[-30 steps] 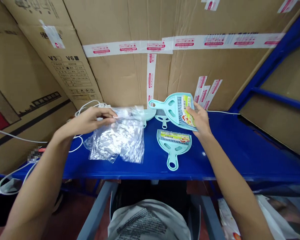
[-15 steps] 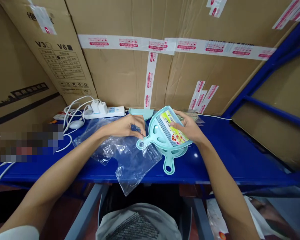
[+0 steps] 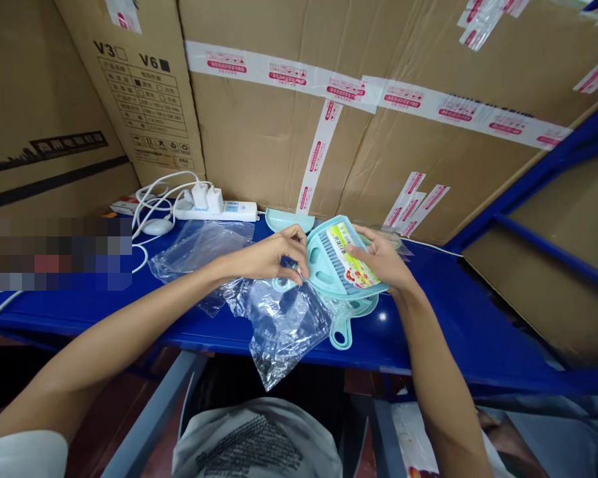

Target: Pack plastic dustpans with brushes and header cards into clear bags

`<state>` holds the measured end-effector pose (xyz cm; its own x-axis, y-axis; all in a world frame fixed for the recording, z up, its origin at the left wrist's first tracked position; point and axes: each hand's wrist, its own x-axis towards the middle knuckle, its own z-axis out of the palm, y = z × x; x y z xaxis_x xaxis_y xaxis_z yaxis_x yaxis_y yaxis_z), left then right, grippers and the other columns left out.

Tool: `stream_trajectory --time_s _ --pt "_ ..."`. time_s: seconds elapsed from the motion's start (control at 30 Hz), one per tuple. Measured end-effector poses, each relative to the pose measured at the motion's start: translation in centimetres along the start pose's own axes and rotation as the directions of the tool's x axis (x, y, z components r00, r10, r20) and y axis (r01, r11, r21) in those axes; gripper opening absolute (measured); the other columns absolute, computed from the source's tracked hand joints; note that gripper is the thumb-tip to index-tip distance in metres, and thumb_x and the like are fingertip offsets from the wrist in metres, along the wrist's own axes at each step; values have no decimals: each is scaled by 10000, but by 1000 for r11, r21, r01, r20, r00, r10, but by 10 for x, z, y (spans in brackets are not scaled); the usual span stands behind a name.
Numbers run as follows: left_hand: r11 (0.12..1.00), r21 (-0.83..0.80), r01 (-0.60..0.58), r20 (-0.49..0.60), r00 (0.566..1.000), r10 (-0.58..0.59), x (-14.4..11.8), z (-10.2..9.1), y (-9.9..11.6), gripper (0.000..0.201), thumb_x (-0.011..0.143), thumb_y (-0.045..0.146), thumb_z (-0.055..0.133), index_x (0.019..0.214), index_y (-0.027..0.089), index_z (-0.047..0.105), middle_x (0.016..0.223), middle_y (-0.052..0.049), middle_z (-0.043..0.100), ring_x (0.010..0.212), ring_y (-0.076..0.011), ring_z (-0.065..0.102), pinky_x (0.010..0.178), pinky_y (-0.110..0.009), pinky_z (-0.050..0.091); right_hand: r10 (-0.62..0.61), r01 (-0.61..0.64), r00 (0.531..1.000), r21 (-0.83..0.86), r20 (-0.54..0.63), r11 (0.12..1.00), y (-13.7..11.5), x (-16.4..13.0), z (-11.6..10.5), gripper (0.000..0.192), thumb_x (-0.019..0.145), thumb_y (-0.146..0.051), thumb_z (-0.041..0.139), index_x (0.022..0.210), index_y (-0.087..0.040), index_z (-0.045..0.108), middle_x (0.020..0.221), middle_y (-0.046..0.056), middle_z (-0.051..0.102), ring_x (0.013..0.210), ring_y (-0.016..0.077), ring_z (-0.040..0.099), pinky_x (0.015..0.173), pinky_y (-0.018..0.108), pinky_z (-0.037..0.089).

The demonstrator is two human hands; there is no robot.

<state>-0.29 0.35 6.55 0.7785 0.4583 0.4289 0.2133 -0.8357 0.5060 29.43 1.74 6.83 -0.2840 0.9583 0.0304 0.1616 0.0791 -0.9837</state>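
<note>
My right hand (image 3: pixel 381 260) grips a small teal dustpan-and-brush set (image 3: pixel 331 264) with a colourful label, tilted above the blue shelf (image 3: pixel 453 312). Its handle end sits inside the mouth of a clear plastic bag (image 3: pixel 284 318), which my left hand (image 3: pixel 274 255) holds open by the edge. The bag hangs down over the shelf's front edge. A second teal dustpan set (image 3: pixel 346 318) lies flat on the shelf just under the held one, handle towards me.
More clear bags (image 3: pixel 194 242) lie left of my left hand. A white power strip (image 3: pixel 216 209) with plugs and cables sits at the back left, beside a teal piece (image 3: pixel 286 219). Taped cardboard boxes (image 3: pixel 289 113) wall the back; a blue frame post (image 3: pixel 533 176) rises right.
The dustpan set has swung leftwards and its handle has gone into the bag's mouth. My left hand has drawn the bag closer to the set, and the bag now droops over the shelf edge.
</note>
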Motion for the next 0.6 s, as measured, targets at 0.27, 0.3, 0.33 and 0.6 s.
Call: stream_trajectory --time_s 0.27,0.3,0.33,0.6 --pt "974 208 -88 -119 986 114 -3 8 -12 279 920 445 810 1106 237 808 1111 -88 734 1107 -266 543 995 -417 463 65 -72 976 28 206 997 17 -8 42 812 750 -422 938 1447 -217 574 781 3 793 624 205 759 529 272 601" --pt "953 294 -67 -155 981 116 -3 7 -13 360 911 498 806 1153 231 797 1167 -105 716 1118 -278 542 996 -432 464 48 -59 982 56 183 997 22 -8 50 824 741 -433 941 1445 -222 570 792 2 794 631 207 761 539 277 603" --pt "925 376 -43 -195 973 125 -4 4 -12 436 904 554 793 1190 225 785 1205 -120 699 1124 -292 543 994 -448 465 34 -48 988 87 152 995 28 -8 57 836 735 -446 941 1448 -230 561 821 7 801 646 214 768 553 286 610" --pt "886 46 461 -818 527 -231 -39 -72 -29 472 1063 569 516 957 191 778 966 -102 741 884 -230 681 843 -357 530 -31 71 986 250 -161 966 40 -3 71 962 761 -496 897 1564 -280 412 991 53 818 802 273 796 679 393 667"
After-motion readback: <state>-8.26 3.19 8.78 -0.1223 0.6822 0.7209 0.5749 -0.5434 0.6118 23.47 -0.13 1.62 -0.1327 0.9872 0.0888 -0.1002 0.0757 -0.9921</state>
